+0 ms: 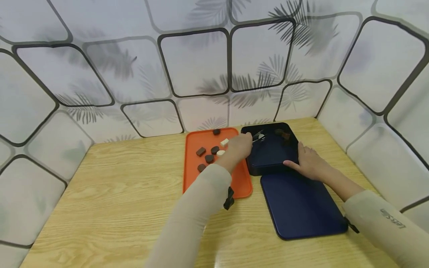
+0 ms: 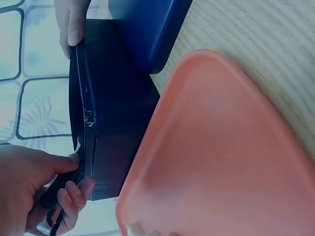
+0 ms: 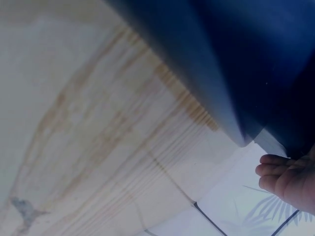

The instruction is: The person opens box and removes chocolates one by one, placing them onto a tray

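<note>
My left hand point(image 1: 242, 144) grips black-handled metal tongs point(image 1: 259, 138), reaching over the left side of a dark box point(image 1: 264, 170). A small pale piece point(image 1: 261, 136) shows at the tong tips; whether it is pinched between them I cannot tell. In the left wrist view, the fingers curl round the black handle point(image 2: 51, 194) by the box rim. My right hand point(image 1: 310, 163) holds the box's near right corner, its thumb on the front and its fingers along the right side. Brown chocolates point(image 1: 285, 136) lie in the box's far right part.
An orange tray point(image 1: 241, 186) left of the box carries brown chocolates point(image 1: 209, 159) and pale ones point(image 1: 224, 142). The left forearm crosses over it. A dark blue lid point(image 1: 301, 208) lies flat in front of the box. A patterned curtain point(image 1: 197, 63) stands behind the wooden table point(image 1: 127, 201).
</note>
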Available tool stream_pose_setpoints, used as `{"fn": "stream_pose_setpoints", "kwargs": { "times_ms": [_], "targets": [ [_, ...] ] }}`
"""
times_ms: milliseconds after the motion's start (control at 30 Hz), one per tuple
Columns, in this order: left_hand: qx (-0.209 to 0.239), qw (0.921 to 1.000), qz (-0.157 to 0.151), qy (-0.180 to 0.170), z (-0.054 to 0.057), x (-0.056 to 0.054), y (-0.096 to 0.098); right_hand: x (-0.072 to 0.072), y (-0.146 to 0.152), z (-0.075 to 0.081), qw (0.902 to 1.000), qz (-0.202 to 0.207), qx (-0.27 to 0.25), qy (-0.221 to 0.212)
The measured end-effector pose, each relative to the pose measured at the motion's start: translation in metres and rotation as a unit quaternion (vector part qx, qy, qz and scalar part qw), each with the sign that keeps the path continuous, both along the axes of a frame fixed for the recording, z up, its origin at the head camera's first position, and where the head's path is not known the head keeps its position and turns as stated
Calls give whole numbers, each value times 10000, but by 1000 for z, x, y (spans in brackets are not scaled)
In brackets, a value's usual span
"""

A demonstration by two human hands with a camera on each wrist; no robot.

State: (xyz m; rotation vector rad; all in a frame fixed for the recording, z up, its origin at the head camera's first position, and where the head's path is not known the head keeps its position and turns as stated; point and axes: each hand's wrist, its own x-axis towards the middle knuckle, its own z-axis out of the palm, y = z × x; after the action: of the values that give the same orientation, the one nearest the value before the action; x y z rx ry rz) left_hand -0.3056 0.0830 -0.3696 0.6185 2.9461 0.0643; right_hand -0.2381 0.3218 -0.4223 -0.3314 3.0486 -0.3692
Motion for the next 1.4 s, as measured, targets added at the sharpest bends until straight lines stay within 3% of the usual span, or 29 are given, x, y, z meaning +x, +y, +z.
{"fn": "stream_pose_setpoints", "kwargs": {
  "times_ms": [367,600,767,1000,1200,1400],
  "targets": [
    [21,9999,-103,7,-6,2,-5,1,1,-2,10000,22,65,-32],
    [622,9980,-104,-6,-4,0,-16,-1,4,1,9999,22,62,81],
    [1182,9926,-147,-234,-4,-1,-34,-1,4,1,10000,27,43,-82],
    [1934,9789,-314,-579,2,3,-66,-1,0,-1,9999,68,91,-4],
    [2236,9735,-69,-464,6,5,-95,-1,-2,-1,9999,62,88,56],
    [2364,9693,226,-636,5,8,-121,-1,-3,0,9999,81,87,96]
  ]
}}
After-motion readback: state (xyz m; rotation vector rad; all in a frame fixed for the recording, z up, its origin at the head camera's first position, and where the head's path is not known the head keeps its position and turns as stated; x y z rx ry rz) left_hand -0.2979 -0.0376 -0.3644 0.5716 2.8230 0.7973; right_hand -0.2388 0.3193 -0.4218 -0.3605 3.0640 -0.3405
